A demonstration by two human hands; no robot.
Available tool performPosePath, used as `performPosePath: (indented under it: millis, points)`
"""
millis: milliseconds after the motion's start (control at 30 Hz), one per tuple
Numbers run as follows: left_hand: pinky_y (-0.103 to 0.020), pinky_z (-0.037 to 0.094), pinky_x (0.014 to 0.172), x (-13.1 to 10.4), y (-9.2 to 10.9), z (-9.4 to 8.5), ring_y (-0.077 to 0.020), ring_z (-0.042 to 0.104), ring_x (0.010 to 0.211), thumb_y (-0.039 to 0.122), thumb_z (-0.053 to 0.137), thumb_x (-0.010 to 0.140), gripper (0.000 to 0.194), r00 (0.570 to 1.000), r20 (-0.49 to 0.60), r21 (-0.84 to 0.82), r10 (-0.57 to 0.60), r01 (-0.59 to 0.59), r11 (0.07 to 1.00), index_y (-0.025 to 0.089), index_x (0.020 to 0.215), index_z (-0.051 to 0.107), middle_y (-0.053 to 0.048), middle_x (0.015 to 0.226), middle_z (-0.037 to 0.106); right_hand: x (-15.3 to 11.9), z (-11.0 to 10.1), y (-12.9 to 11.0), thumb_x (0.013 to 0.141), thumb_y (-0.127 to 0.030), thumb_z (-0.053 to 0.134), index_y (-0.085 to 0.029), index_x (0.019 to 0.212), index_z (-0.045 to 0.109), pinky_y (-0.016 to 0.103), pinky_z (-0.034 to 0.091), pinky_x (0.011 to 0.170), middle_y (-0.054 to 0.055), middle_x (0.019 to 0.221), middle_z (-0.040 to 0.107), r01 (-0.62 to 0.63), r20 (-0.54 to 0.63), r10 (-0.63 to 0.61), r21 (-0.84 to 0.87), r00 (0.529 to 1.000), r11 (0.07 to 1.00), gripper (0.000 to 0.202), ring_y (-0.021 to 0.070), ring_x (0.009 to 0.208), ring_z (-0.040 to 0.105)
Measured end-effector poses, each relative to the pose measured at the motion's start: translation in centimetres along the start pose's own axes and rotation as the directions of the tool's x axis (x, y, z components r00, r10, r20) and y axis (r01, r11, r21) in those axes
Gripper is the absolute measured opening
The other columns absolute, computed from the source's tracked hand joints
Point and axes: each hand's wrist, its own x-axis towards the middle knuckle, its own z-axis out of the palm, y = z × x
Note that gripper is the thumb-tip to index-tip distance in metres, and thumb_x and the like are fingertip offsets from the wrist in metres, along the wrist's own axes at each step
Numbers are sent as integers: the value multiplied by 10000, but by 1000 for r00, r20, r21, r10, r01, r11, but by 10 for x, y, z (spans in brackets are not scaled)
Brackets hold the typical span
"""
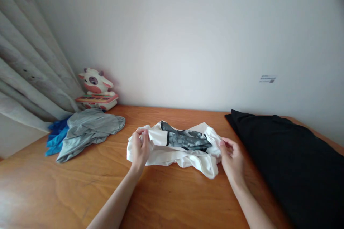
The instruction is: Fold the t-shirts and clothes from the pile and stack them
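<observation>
A crumpled white cloth garment (172,153) with a dark grey printed patch (188,140) lies bunched on the wooden table (172,200), in the middle of the view. At its left end my left hand (140,149) pinches the fabric between thumb and fingers. My right hand (232,157) grips the right end, its fingertips closed on the white cloth. Between the two hands the garment stretches sideways in loose folds, and one rounded flap hangs toward me near the right hand.
Grey cloth (87,128) and blue cloth (57,134) lie heaped at the left. Behind them, by the curtain (29,53), stands a cow-shaped toy keyboard (97,91). A large black cloth (290,157) covers the table's right side. A white wall (172,43) rises behind.
</observation>
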Motion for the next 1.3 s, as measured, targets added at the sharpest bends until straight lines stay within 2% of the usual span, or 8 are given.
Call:
performPosePath:
  millis: [167, 333, 400, 533, 633, 933, 1133, 1300]
  points:
    - [-478, 437, 1011, -14, 10, -3, -284, 575, 1155, 310, 561, 949, 174, 836, 264, 163, 480, -529, 832, 209, 1088, 587, -133, 1192, 621, -5, 0, -8, 886, -586, 587, -186, 930, 673, 371, 487, 770, 107, 909, 680, 304, 47, -301, -213, 952, 928, 412, 243, 851, 619]
    - [-337, 495, 767, -25, 31, -10, -198, 634, 792, 329, 591, 940, 130, 402, 744, -135, 534, -692, 709, 213, 990, 623, -34, 836, 677, -22, 0, -30, 950, -462, 579, -228, 684, 596, 298, 449, 675, -6, 629, 595, 543, 543, -390, -149, 743, 827, 354, 162, 634, 569]
    - [-386, 500, 867, -26, 35, -10, -244, 655, 942, 419, 659, 894, 313, 347, 809, -111, 474, -702, 703, 220, 1135, 643, -68, 1013, 714, -28, 1, -34, 906, -464, 643, -231, 808, 665, 344, 479, 829, 26, 817, 693, 623, 645, -396, -160, 653, 766, 254, 202, 819, 642]
    - [-507, 411, 1095, -23, 27, -8, -320, 569, 1241, 476, 705, 860, 546, 461, 801, 61, 381, -696, 715, 243, 1342, 593, -120, 1351, 625, -32, 4, -25, 785, -546, 748, -232, 1236, 658, 462, 442, 1036, 102, 1270, 660, 697, 703, -357, -272, 614, 663, 557, 309, 1188, 589]
    - [-543, 399, 1124, -18, 14, -6, -342, 497, 1334, 348, 652, 911, 374, 558, 753, 203, 348, -701, 684, 243, 1270, 669, -136, 1435, 561, -30, 4, -13, 868, -525, 667, -220, 1283, 665, 524, 410, 1070, 151, 1371, 601, 716, 669, -350, -403, 655, 569, 515, 354, 1287, 527]
    - [-498, 422, 1148, -15, -11, -3, -323, 460, 1361, 40, 532, 774, 492, 627, 720, 331, 298, -687, 647, 195, 1197, 730, -147, 1448, 532, -19, -4, -19, 935, -189, 591, -295, 1141, 750, 394, 422, 768, 95, 1162, 679, 575, 476, -325, -700, 817, 422, 281, 280, 953, 610]
    - [-584, 389, 1106, -6, 9, -11, -378, 458, 1363, 75, 546, 795, 457, 759, 634, 555, 151, -582, 595, 256, 1162, 748, -141, 1453, 536, -24, -1, -30, 884, -175, 612, -250, 1086, 761, 363, 396, 742, 112, 1020, 682, 564, 453, -340, -705, 824, 430, 262, 276, 875, 598]
    - [-374, 533, 831, -3, 27, -18, -288, 688, 986, 216, 545, 868, 291, 743, 666, 613, -63, -498, 613, 229, 1091, 732, -101, 1037, 726, -29, 2, -35, 937, -317, 544, -232, 866, 688, 307, 333, 586, 50, 772, 729, 522, 547, -124, -672, 828, 524, 181, 236, 705, 674]
